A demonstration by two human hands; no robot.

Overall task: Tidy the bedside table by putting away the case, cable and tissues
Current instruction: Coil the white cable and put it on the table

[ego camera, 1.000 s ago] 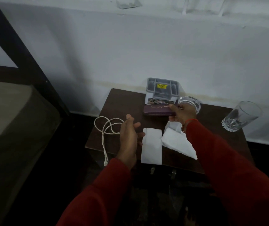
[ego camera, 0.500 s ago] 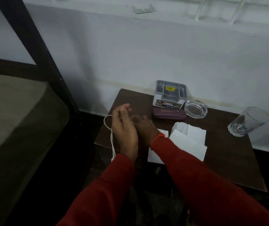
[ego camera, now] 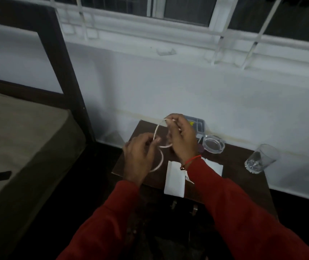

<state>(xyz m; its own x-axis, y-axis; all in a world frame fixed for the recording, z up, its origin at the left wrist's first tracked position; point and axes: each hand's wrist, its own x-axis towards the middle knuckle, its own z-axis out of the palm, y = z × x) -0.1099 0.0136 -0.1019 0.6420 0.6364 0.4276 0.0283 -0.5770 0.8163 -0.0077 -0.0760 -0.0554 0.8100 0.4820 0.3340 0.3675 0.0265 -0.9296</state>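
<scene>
- The left hand (ego camera: 140,158) is at about 9 o'clock from the right hand (ego camera: 182,136). Its fingers are curled and pinch the white cable (ego camera: 157,132) near the middle of its loops.
- The right hand is higher up. Its fingers are closed on the top end of the cable.
- The cable is in the air over the worktop (ego camera: 243,166). It bends in one loop between the two hands, and a second loop hangs below the left hand.
- Both arms wear red sleeves. A thin red band (ego camera: 190,162) goes round the right wrist.
- Two white tissues (ego camera: 175,179) lie flat on the worktop at 6 o'clock from the right hand, near the front edge. The right arm hides part of one.
- A small bit of the dark case (ego camera: 201,148) shows just past the right wrist, at 3 o'clock.
- A grey tray (ego camera: 198,124) sits at the back of the worktop, by the wall.
- A round glass dish (ego camera: 213,144) is just beside the tray.
- A drinking glass (ego camera: 262,158) stands at 3 o'clock, well apart.
- A bed (ego camera: 18,147) is far off at 9 o'clock.
</scene>
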